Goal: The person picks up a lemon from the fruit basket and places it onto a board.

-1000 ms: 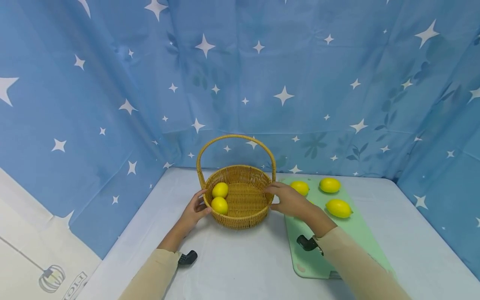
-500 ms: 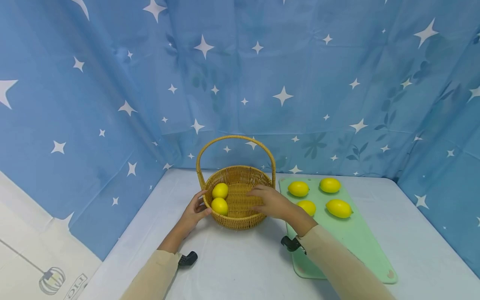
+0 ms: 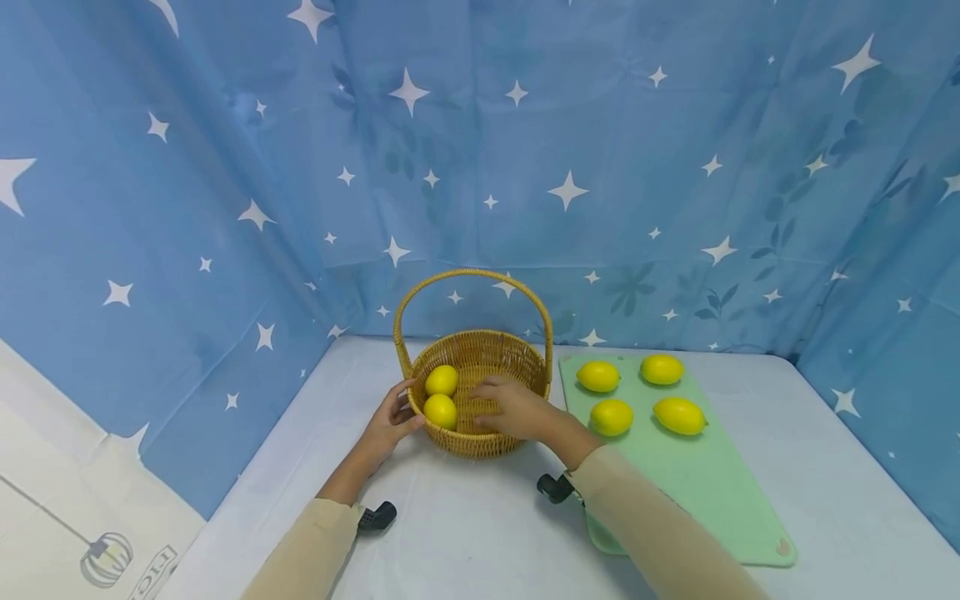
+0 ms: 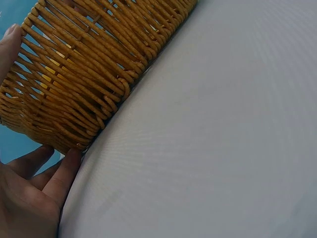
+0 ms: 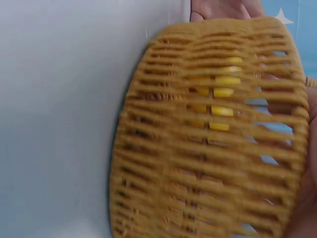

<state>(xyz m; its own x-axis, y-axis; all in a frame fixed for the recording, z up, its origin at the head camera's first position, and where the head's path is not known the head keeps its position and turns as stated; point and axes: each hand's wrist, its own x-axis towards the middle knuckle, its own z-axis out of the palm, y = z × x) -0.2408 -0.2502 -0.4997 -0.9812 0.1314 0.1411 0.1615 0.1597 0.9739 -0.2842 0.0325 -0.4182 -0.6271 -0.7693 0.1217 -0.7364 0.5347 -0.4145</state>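
Note:
A wicker basket (image 3: 475,446) with a tall arched handle stands on the table, two yellow lemons (image 3: 442,381) lying along its left inside. My left hand (image 3: 384,427) holds the basket's left side. In the left wrist view the thumb (image 4: 9,47) is at the rim and the fingers (image 4: 64,173) lie low against the woven wall. Over the front right rim, my right hand (image 3: 517,408) reaches into the basket, its spread fingers just right of the lemons with nothing between them. Through the weave in the right wrist view, yellow patches of lemon (image 5: 223,99) show.
Right of the basket lies a pale green cutting board (image 3: 697,483) with several more lemons (image 3: 679,415) on its far half. A white cloth (image 3: 450,533) covers the table. Blue star-patterned curtains (image 3: 487,150) hang close behind the table and along its sides.
My right hand has moved left from the basket's right rim into the basket, towards the two lemons. One more lemon on the board has come into sight. The left hand stays put.

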